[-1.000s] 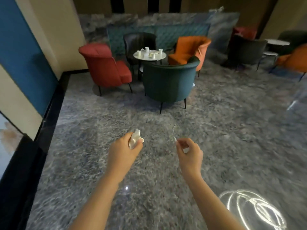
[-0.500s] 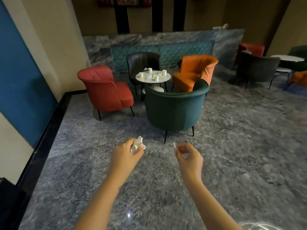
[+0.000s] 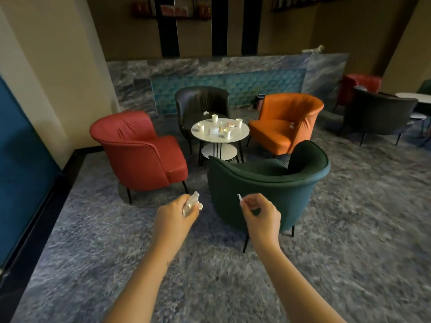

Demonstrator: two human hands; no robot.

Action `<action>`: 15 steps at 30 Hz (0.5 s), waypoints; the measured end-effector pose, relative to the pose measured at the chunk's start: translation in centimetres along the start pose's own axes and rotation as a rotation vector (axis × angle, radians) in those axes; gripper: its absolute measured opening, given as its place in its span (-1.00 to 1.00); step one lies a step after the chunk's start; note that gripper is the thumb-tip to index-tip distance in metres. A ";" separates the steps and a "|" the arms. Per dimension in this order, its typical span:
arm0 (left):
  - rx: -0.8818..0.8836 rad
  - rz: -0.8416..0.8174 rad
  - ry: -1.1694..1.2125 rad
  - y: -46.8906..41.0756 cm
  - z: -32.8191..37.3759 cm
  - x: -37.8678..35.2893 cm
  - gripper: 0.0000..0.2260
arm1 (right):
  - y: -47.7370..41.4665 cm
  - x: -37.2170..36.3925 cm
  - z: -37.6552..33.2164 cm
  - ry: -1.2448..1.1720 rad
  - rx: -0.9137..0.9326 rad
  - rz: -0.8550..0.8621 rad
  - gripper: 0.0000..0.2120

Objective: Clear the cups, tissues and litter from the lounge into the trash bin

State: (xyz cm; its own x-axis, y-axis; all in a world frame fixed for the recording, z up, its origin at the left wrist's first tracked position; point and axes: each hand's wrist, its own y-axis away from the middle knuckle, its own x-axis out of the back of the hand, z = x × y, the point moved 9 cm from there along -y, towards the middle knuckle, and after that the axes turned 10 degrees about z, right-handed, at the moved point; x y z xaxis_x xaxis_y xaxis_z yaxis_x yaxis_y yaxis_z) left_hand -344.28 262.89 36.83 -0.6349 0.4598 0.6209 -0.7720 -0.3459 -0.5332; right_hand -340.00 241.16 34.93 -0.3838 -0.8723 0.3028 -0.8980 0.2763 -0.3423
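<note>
The left grip (image 3: 177, 215) is curling round a crumpled white tissue (image 3: 191, 203), which is poking out of the top of the fist, just left of the green armchair (image 3: 268, 183). The right grip (image 3: 262, 215) is pinching a tiny white scrap (image 3: 240, 198) between thumb and forefinger, in front of that armchair's rounded, padded back. Beyond the armchair a round white desk (image 3: 241, 135) is carrying four paper cups (image 3: 214, 117) and some small litter (image 3: 229, 125). A smooth red chair (image 3: 140, 150) is standing left of the armchair. Glossy grey marbled floor (image 3: 93, 229) is spreading beneath it.
</note>
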 end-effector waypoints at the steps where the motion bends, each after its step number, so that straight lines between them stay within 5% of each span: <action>1: -0.009 0.000 -0.005 -2.1 -0.7 -1.2 -0.82 | -1.9 -2.0 0.2 -0.002 -0.002 0.000 -0.87; 15: -0.113 0.051 -0.073 -38.9 -14.4 -20.9 -0.88 | -34.9 -34.5 4.2 -0.036 0.020 -0.036 -0.85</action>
State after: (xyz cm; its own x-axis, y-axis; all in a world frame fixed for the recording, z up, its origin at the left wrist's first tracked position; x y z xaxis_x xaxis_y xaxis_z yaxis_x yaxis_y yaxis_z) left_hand -300.58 278.51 36.29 -0.6771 0.3815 0.6293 -0.7328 -0.2711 -0.6241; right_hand -294.53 259.89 32.67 -0.3435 -0.8954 0.2833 -0.9064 0.2371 -0.3496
